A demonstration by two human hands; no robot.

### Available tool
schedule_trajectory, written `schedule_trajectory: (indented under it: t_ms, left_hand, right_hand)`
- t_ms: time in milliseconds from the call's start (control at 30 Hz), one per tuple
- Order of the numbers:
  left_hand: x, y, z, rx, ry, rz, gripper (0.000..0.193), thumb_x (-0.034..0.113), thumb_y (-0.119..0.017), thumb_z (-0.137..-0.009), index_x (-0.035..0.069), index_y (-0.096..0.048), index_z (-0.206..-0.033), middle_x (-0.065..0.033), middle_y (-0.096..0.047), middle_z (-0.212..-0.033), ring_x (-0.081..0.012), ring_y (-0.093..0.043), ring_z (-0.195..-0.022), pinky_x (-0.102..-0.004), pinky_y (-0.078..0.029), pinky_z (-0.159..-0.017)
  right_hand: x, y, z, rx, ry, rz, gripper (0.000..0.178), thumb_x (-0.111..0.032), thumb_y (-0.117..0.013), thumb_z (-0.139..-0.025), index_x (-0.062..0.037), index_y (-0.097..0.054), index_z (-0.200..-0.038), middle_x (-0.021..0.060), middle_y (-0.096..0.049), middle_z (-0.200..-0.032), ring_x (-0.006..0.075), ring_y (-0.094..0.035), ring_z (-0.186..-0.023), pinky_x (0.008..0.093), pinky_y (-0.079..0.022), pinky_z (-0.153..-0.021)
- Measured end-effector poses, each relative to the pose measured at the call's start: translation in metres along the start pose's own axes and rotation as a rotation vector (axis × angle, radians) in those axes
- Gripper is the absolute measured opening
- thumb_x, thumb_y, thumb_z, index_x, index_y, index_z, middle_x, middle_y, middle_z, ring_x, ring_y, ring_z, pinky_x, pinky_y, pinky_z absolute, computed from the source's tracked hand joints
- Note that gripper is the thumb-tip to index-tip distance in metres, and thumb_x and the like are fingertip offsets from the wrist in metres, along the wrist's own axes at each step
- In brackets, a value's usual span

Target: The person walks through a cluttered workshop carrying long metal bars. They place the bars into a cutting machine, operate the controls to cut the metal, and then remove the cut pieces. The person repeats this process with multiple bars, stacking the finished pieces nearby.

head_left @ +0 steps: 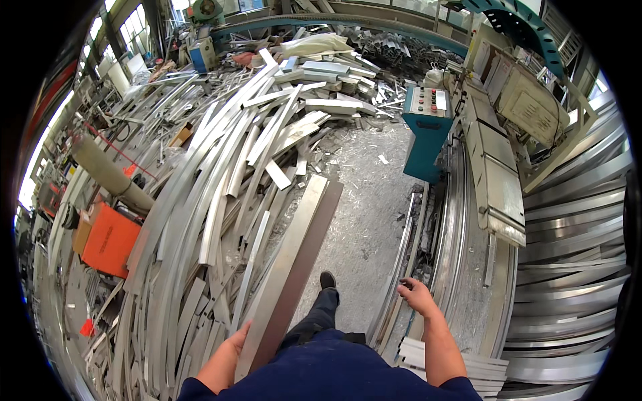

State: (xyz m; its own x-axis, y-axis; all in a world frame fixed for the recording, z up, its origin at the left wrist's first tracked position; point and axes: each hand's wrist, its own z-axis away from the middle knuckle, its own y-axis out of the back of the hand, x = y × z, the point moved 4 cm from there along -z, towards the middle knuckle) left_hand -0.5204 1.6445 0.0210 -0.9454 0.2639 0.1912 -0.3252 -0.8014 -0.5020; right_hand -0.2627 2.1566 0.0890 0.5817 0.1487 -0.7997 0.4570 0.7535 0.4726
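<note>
A long aluminium profile [281,271], silver on its upper face and brown along the right side, slants forward from beside my body. My left hand [233,346] grips its left edge near the close end; some of the fingers are hidden by the profile. Nothing is held in my right hand [416,297], which hovers at the right with loosely bent fingers slightly apart. Below and beyond it run the long metal rails [449,257] of a machine bed. A stack of pale profiles [455,364] lies close to my right forearm.
Loose metal profiles [194,194] pile up on the left and ahead. A teal control stand [426,130] with buttons rises by the machine. An orange box [112,239] sits at left. Long curved-looking metal lengths [568,267] fill the right. Scraps litter the grey floor [364,207].
</note>
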Motion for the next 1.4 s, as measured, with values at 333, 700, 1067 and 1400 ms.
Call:
schedule_trajectory:
  t_ms: [333, 700, 1067, 1400]
  left_hand:
    - [0.222, -0.15, -0.126, -0.093, 0.097, 0.033, 0.073, 0.065, -0.05, -0.087, 0.004, -0.058, -0.126, -0.0127, -0.066, -0.114, -0.025, -0.065, -0.099, -0.0392, -0.053, -0.084]
    - [0.357, -0.224, -0.191, 0.092, 0.041, -0.011, 0.071, 0.063, -0.053, -0.086, 0.007, -0.056, -0.13, -0.0114, -0.063, -0.122, -0.0241, -0.061, -0.107, -0.0384, -0.049, -0.091]
    - [0.444, -0.362, -0.247, 0.162, -0.183, 0.297, 0.063, 0.059, -0.048, -0.09, 0.01, -0.057, -0.129, -0.0083, -0.063, -0.121, -0.0237, -0.061, -0.106, -0.0384, -0.05, -0.089]
    - [0.479, -0.429, -0.219, 0.132, -0.336, 0.723, 0.047, 0.049, -0.062, -0.084, 0.013, -0.066, -0.115, -0.0051, -0.069, -0.103, -0.0183, -0.065, -0.09, -0.0348, -0.054, -0.077]
  right_hand:
    - [0.088, 0.065, -0.115, -0.221, -0.655, 0.148, 0.047, -0.033, -0.066, -0.084, 0.0041, -0.062, -0.112, 0.017, -0.066, -0.092, 0.0268, -0.065, -0.073, 0.0383, -0.052, -0.065]
    - [0.02, 0.136, -0.287, -0.243, -0.999, 0.061, 0.029, -0.024, -0.059, -0.094, 0.0037, -0.062, -0.088, 0.0137, -0.058, -0.078, 0.0233, -0.052, -0.062, 0.0442, -0.043, -0.057]
    - [-0.034, 0.172, -0.689, -0.262, -0.485, -0.281, 0.034, -0.024, -0.062, -0.089, 0.004, -0.059, -0.108, 0.009, -0.06, -0.081, 0.0176, -0.058, -0.064, 0.0322, -0.048, -0.054]
    - [-0.042, 0.204, -0.777, -0.342, -0.568, -0.145, 0.025, -0.025, -0.059, -0.09, -0.0018, -0.057, -0.101, 0.008, -0.059, -0.075, 0.0205, -0.056, -0.057, 0.0333, -0.049, -0.052]
